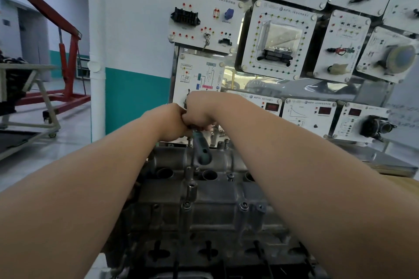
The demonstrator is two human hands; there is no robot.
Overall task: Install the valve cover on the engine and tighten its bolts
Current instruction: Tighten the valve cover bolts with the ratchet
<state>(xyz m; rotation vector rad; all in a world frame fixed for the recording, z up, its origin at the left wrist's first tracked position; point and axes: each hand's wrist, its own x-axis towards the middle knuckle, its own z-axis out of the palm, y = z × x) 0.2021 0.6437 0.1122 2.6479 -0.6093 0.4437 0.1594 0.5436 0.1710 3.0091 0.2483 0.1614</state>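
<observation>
Head view, only one: both arms reach forward over the engine. Left hand [172,120] and right hand [199,112] meet knuckle to knuckle at the far edge of the valve cover [204,192], both closed around the top of a ratchet wrench [201,149]. Its dark green handle hangs out below the hands, angled toward the camera. Exact finger placement hidden, the hands cover the tool head.

Valve cover sits on the engine directly below and nearer than the hands, grey cast metal, apparently seated. Several bolts [243,206] show on it nearer the camera than the hands, heads standing in their holes. Bolt under the tool not visible, blocked by the hands. Open round wells [209,174] lie just nearer than the handle.

Beyond the hands, a wall of white training panels [276,38]. Far left of the left hand, a red engine hoist [68,56] on the floor. Right of the right forearm, a sliver of bench [385,165].

Step, judged: tightening a far-edge bolt. To do it well: keep the socket square on the bolt head, one hand pressing down over the head while the other swings, short even strokes, snug not forced, then work the remaining bolts in a crisscross so the cover pulls down flat.
</observation>
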